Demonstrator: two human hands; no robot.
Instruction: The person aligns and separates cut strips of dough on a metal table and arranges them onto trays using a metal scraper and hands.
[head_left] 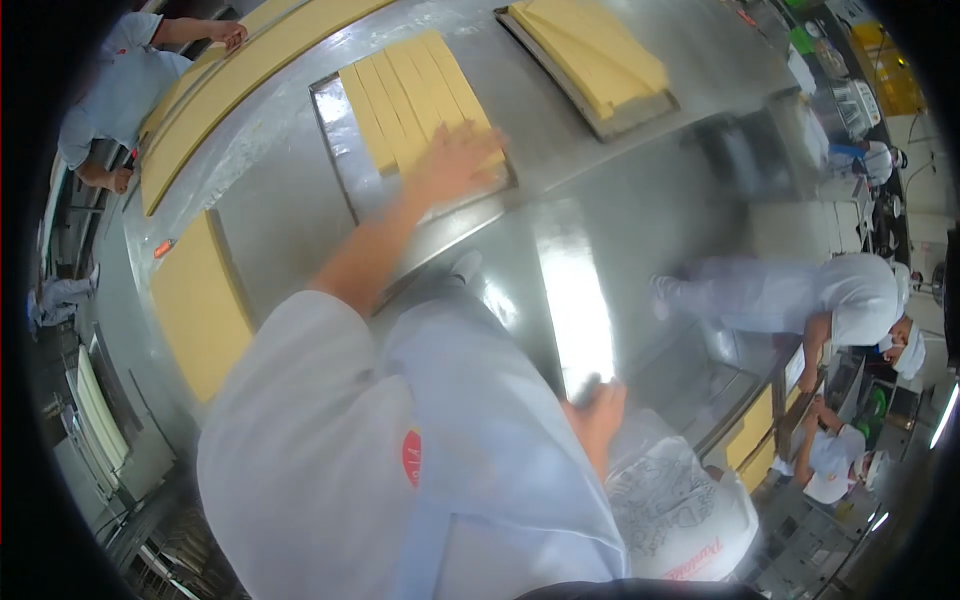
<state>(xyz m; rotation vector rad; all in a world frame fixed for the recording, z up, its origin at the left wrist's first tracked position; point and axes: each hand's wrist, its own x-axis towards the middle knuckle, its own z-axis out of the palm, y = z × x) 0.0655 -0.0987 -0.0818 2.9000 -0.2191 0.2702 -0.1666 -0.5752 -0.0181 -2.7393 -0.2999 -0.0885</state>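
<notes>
My left hand (455,165) reaches out with its fingers spread, over the near end of several long yellow strips (400,95). The strips look like a cut sheet of cake or dough, and they lie side by side on a metal tray (340,150). Whether the palm presses on them or hovers, I cannot tell. Low at my side, my right hand (597,415) is curled, with a small dark blurred shape at its fingertips. A white printed plastic bag (680,510) is just beside that hand; I cannot make out whether they touch.
A second tray (640,115) bears stacked yellow sheets (585,55). Another yellow slab (200,305) lies left, near an orange-handled tool (164,248). A co-worker (125,85) handles a long slab (240,85) at upper left. More people (860,300) work at right.
</notes>
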